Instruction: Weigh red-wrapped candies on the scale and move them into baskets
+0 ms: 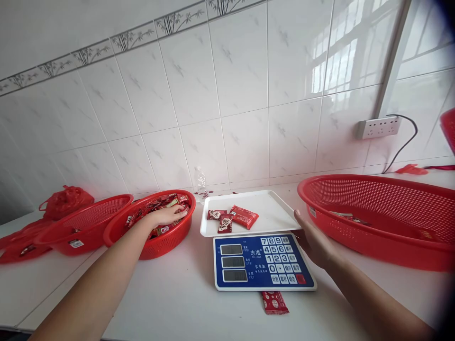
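My left hand (pixel 169 215) reaches into a red plastic basket (pixel 185 237) heaped with small wrapped snack packets (pixel 140 210). Its fingers lie stretched over the packets, and I see nothing gripped in them. A digital scale (pixel 254 253) with a blue keypad and a white weighing tray (pixel 277 208) stands in front of me. On the tray's left part lie several red snack packets (pixel 245 216). My right hand (pixel 313 241) is at the tray's right front corner, thumb along the rim, other fingers mostly hidden beneath. Another red packet (pixel 274 302) sticks out from under the scale's front edge.
A large red basket (pixel 355 237) with a few packets inside stands at the right. At the left are another red basket (pixel 71 237) and red plastic bags (pixel 67 202). A clear bottle (pixel 201 183) stands by the tiled wall, which carries a power socket (pixel 380 127) with a black cable.
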The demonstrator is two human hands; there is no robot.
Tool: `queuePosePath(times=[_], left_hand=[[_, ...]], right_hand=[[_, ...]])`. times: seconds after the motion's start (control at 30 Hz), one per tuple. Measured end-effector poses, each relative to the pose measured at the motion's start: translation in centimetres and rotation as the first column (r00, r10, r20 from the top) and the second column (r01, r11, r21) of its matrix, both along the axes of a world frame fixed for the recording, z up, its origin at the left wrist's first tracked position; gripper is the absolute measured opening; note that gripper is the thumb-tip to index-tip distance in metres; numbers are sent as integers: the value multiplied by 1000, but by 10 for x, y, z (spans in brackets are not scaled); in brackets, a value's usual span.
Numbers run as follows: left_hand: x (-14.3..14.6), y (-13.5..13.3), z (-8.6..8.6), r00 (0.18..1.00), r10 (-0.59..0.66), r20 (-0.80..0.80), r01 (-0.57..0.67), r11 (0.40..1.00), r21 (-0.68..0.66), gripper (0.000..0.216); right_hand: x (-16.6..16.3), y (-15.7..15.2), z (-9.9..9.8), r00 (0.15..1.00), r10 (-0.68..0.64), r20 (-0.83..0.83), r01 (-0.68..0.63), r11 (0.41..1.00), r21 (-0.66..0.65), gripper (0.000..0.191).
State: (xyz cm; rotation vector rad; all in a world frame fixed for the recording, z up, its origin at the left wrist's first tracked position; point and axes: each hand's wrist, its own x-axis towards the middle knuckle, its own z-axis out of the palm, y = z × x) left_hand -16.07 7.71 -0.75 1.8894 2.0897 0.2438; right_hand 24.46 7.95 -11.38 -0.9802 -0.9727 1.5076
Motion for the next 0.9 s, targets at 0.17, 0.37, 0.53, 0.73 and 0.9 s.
queuePosePath(times=[0.17,0.37,0.53,0.73,0.9], left_hand=[[-5,0,-12,996,72,-53,-74,996,-43,65],[-4,2,-22,996,63,-57,-62,998,14,52],[-3,2,-23,997,72,-21,-70,992,102,14],[-3,1,-10,995,96,39,-101,979,179,14],[-5,5,8,981,142,129,-176,937,303,18]], right_hand=[[-1,-3,3,1000,-1,-6,1,1000,-6,39],[-2,-4,6,1000,1,-15,-1,1000,-19,38],[0,-2,1,1000,2,10,-2,1000,14,39],[0,0,-1,1000,-11,-2,11,1000,-1,38],[0,1,-1,1000,-23,10,22,1000,12,38]])
